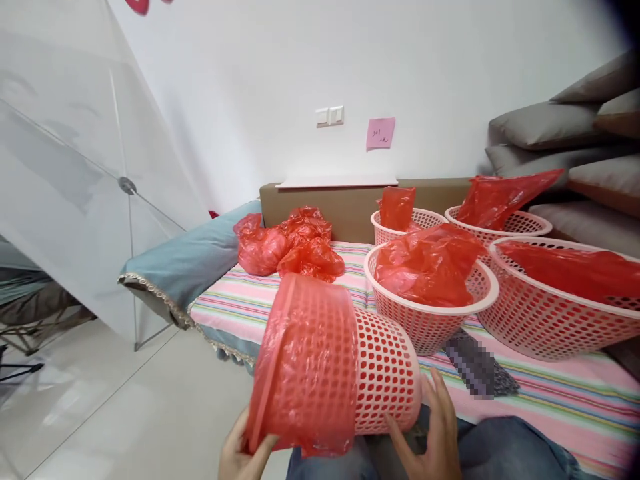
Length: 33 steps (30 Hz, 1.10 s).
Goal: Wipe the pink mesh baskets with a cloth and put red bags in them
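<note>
A pink perforated plastic basket [387, 373] lies tilted on its side over my lap, its rim to the left and its base to the right. A red plastic bag [310, 367] lines it and is folded down over the outside of the rim. My left hand [247, 443] grips the bag-covered rim at the lower left, thumb outside and fingers partly hidden. At the base end, my right hand [430, 433] has its thumb and fingers spread around the bottom edge, touching or supporting it.
Several pink baskets [425, 320] holding red bags stand on the striped cover [230, 303]. Crumpled red bags [285, 243] lie at the back left. A partly blurred dark object [480, 367] lies near my knee. Grey cushions [550, 127] are stacked right; a white banner stand [127, 187] stands left.
</note>
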Motion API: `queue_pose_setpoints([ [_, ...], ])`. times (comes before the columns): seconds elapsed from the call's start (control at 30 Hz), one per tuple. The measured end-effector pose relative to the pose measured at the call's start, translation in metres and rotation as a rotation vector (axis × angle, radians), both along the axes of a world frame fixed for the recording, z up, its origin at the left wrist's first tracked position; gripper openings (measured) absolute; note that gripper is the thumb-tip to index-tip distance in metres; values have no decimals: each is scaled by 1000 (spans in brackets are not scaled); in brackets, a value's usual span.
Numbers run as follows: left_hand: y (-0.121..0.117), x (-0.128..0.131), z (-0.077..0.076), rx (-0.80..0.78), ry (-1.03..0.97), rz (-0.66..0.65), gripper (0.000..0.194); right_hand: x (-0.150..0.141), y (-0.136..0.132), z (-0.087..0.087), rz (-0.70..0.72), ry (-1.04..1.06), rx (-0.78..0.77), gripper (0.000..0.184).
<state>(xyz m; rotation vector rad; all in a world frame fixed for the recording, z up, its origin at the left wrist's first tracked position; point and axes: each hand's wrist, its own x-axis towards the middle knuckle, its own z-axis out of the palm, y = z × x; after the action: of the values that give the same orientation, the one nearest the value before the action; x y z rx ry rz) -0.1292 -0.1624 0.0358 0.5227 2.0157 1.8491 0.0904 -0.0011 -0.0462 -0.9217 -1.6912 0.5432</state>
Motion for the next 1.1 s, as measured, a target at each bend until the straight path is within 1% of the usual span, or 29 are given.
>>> queue_pose_setpoints([
  [0.03,6,0,-3,-9,-3,-24,59,1,2,0,6,-122,137,73],
  [0.07,10,0,-6,-20,4,-32,61,1,3,-1,24,-212,236,68],
  [0.1,12,-1,-10,-28,21,-28,62,-1,3,-1,41,-268,292,66],
  [0.17,8,-3,-16,-43,71,-23,61,-7,2,-1,65,-307,320,65],
  [0.23,-1,-5,-18,-53,131,-77,56,-11,1,0,73,-315,330,65],
  [0.33,-11,-7,-12,-46,206,-249,41,-10,2,2,90,-354,333,65],
  [0.37,-11,-8,-9,-42,223,-280,38,-9,3,3,97,-362,328,66],
  [0.43,-9,-9,-2,-32,238,-275,38,-7,6,3,110,-367,316,70],
  [0.53,-1,-12,8,-6,240,-154,43,-5,7,3,104,-345,299,76],
  [0.6,3,-11,16,3,309,-35,43,-5,6,1,85,-321,272,78],
  [0.67,7,-2,24,21,521,134,35,-7,4,-1,67,-300,251,76],
  [0.73,12,16,30,81,869,302,21,-10,3,-4,60,-285,252,75],
  [0.77,16,28,31,126,1063,341,14,-12,2,-4,54,-276,253,76],
  [0.8,21,42,29,163,1239,339,11,-15,1,-3,43,-268,247,76],
  [0.83,26,55,25,186,1391,283,12,-17,1,-2,33,-262,235,77],
  [0.87,33,67,19,169,1483,209,12,-19,1,-1,28,-261,220,78],
  [0.9,41,78,11,125,1530,139,11,-22,1,1,23,-258,209,78],
  [0.93,48,86,2,67,1541,91,17,-24,1,4,18,-257,202,77],
  [1.0,63,95,-17,-46,1480,82,31,-27,1,8,20,-269,201,73],
  [1.07,75,92,-31,-119,1397,116,40,-29,1,11,19,-295,198,71],
  [1.1,78,88,-36,-136,1372,117,45,-30,0,12,16,-315,191,71],
])
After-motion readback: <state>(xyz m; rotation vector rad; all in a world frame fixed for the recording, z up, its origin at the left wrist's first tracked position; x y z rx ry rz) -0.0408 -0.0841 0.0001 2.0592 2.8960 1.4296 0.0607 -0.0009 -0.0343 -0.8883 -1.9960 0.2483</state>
